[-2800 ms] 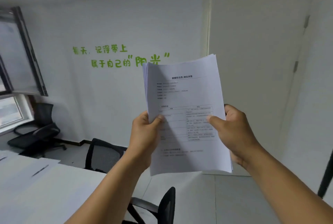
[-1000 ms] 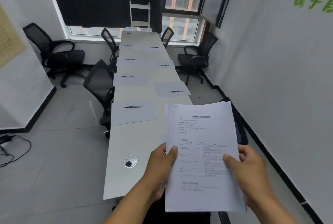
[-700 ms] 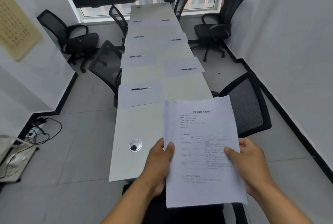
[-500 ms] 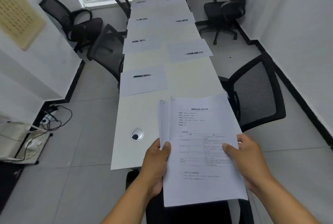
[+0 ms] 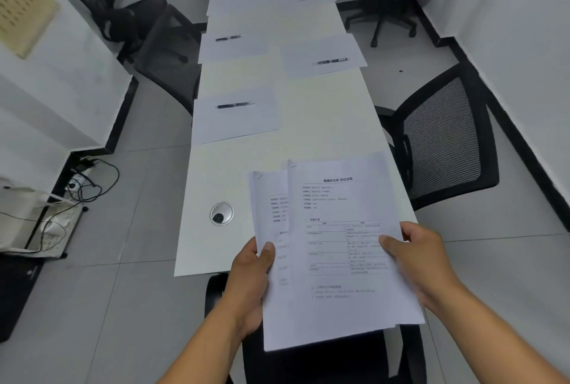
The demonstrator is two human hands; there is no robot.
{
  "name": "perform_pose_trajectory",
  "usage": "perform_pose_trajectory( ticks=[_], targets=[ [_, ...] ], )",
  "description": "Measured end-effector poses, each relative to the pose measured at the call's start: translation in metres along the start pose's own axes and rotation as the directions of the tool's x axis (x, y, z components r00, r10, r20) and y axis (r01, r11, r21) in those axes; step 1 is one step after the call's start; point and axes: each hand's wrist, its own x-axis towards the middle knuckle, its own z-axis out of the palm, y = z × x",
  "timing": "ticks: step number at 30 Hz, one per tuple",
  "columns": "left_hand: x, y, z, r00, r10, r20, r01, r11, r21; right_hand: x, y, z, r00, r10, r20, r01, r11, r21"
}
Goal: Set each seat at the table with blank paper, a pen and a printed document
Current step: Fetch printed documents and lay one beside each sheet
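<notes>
Left hand (image 5: 251, 278): grips the lower left edge of the stack of printed documents (image 5: 277, 306), thumb on top.
Right hand (image 5: 421, 260): pinches the top printed sheet (image 5: 342, 248) at its right edge, thumb on its face; the sheet is slid rightward off the stack, baring the page beneath along the left.
Papers' place: held in the air over the near end of the long white table (image 5: 324, 112).
Nearest setting: a blank sheet (image 5: 234, 124) on the table's left side, a pen (image 5: 236, 105) lying on it.
Next setting: right side, a second blank sheet (image 5: 320, 53) with its pen (image 5: 332, 61).
Further settings: more sheets with pens, blurred.
Table surface: a round cable grommet (image 5: 221, 213) left of the stack.
Seats: a black mesh chair (image 5: 444, 136) just beside the table's right edge; other chairs further off.
</notes>
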Motion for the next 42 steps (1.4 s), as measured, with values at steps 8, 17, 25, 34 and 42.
perform_pose_trajectory(
  ticks=[8, 17, 25, 34, 42],
  targets=[
    [0.0, -0.009, -0.033, 0.997, -0.019, -0.081, 0.017, 0.999, -0.027, 0.035, 0.0, -0.016, 0.996, -0.025, -0.087, 0.022, 0.999, -0.039],
    [0.0, -0.019, -0.057, 0.99, -0.035, -0.139, 0.031, 0.999, -0.03, 0.086, -0.003, -0.022, 0.995, -0.041, -0.087, 0.029, 0.99, -0.142],
    [0.0, -0.024, -0.074, 0.983, -0.058, -0.176, 0.05, 0.997, -0.051, 0.121, 0.006, -0.025, 0.995, -0.039, -0.094, 0.018, 0.977, -0.215],
    [0.005, -0.016, -0.07, 0.983, -0.065, -0.174, 0.062, 0.998, -0.024, 0.133, 0.014, -0.006, 0.996, -0.063, -0.066, 0.041, 0.954, -0.298],
    [0.004, -0.01, -0.058, 0.989, -0.053, -0.137, 0.049, 0.998, -0.032, 0.137, 0.015, -0.003, 0.992, -0.087, -0.091, 0.046, 0.923, -0.382]
  ],
)
